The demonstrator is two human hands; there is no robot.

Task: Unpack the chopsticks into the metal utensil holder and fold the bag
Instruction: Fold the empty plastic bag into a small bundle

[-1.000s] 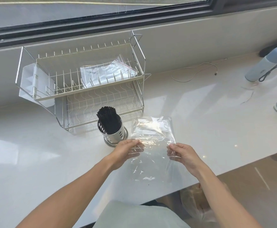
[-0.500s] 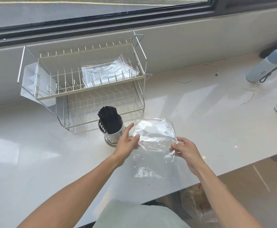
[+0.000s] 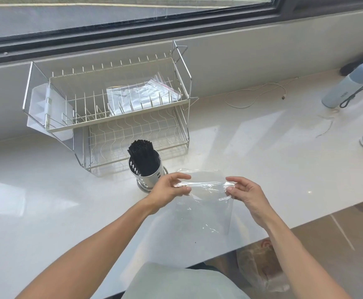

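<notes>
A bundle of black chopsticks (image 3: 141, 157) stands in a shiny silver metal utensil holder (image 3: 148, 180) pierced with rows of small slots. The bag (image 3: 206, 203) is clear, colourless plastic with pale glints. The table (image 3: 262, 152) is glossy white. The wire dish rack (image 3: 115, 108) is silver, its lower shelf patterned with wavy wires. A pale blue bottle (image 3: 349, 87) carries a dark grey strap. The window frame (image 3: 133, 37) is dark.
</notes>
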